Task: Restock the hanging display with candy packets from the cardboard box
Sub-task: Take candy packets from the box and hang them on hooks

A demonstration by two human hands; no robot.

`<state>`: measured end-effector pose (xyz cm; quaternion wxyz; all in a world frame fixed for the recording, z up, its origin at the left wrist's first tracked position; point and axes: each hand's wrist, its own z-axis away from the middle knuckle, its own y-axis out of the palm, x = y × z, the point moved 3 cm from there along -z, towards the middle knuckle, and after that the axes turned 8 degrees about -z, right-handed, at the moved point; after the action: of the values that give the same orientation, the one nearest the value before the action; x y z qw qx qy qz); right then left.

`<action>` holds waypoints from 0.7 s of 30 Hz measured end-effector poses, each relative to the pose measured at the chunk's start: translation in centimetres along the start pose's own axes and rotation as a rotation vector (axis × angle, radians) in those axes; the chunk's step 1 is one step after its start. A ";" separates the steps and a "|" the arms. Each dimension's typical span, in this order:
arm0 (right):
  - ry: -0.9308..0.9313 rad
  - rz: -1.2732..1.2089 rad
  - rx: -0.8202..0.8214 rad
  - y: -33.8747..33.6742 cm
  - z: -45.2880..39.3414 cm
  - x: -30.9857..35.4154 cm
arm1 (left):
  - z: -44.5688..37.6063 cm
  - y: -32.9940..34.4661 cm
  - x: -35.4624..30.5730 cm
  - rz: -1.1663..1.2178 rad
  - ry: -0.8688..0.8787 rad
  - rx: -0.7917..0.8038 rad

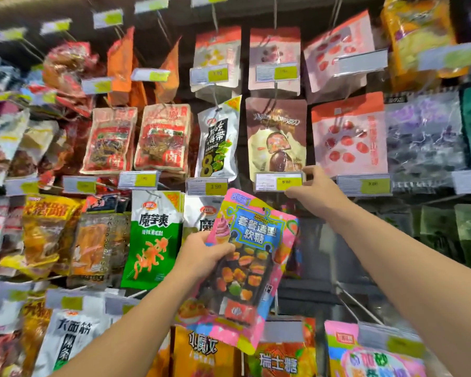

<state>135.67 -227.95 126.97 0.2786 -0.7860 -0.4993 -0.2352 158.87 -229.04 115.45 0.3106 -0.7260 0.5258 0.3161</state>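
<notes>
My left hand [201, 254] grips a pink and blue candy packet [245, 268] by its left edge, holding it tilted in front of the hanging display. My right hand [314, 187] reaches up to a price tag holder [278, 181] at the end of a hook, its fingers pinching the holder's right end. Below that tag the hook slot [310, 257] shows a dark gap with no packets hanging in it. The cardboard box is out of view.
Snack packets hang in rows all around: a green and white packet [152, 240] at left, a brown chestnut packet [276, 134] above the tag, pink packets [350, 134] at right. More candy packets [375, 355] hang along the bottom. Bare metal hooks [356, 303] jut out at lower right.
</notes>
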 end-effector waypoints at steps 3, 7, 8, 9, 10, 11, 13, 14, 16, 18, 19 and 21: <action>-0.138 0.034 -0.074 -0.9 -0.6 0.9 | -0.5 0.7 -0.5 -0.009 0.014 0.001; -0.195 0.055 -0.129 -1.5 -2.4 2.1 | -1.3 2.1 -1.2 0.021 0.028 -0.034; -0.167 -0.021 -0.113 -1.5 -2.8 2.1 | -1.3 2.6 -1.3 0.062 0.020 -0.043; -0.134 -0.095 -0.087 -1.4 -2.9 2.2 | -1.4 3.1 -1.3 0.104 0.005 -0.049; -0.114 -0.159 -0.064 -1.3 -3.1 2.1 | -1.4 3.8 -1.4 0.150 -0.013 -0.046; -0.105 -0.186 -0.044 -1.1 -3.1 2.1 | -1.3 4.3 -1.5 0.196 -0.036 -0.035; -0.115 -0.196 -0.019 -1.1 -3.1 2.0 | -1.4 5.4 -1.6 0.258 -0.064 -0.021; -0.122 -0.200 -0.014 -1.0 -3.1 1.9 | -1.6 5.8 -1.6 0.270 -0.078 -0.019; -0.124 -0.208 -0.003 -1.1 -3.2 1.6 | -1.9 6.4 -1.5 0.274 -0.107 -0.020; -0.122 -0.219 0.005 -1.1 -3.2 1.5 | -2.5 6.9 -1.3 0.263 -0.110 -0.025; -0.125 -0.223 0.014 -1.2 -3.2 1.4 | -2.7 7.2 -1.2 0.258 -0.116 -0.023; -0.131 -0.229 0.030 -1.2 -3.1 1.3 | -3.0 7.7 -0.9 0.257 -0.138 -0.022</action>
<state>134.80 -228.78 130.38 0.2283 -0.7333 -0.6063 -0.2062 151.67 -232.80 117.09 0.2950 -0.6325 0.5886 0.4081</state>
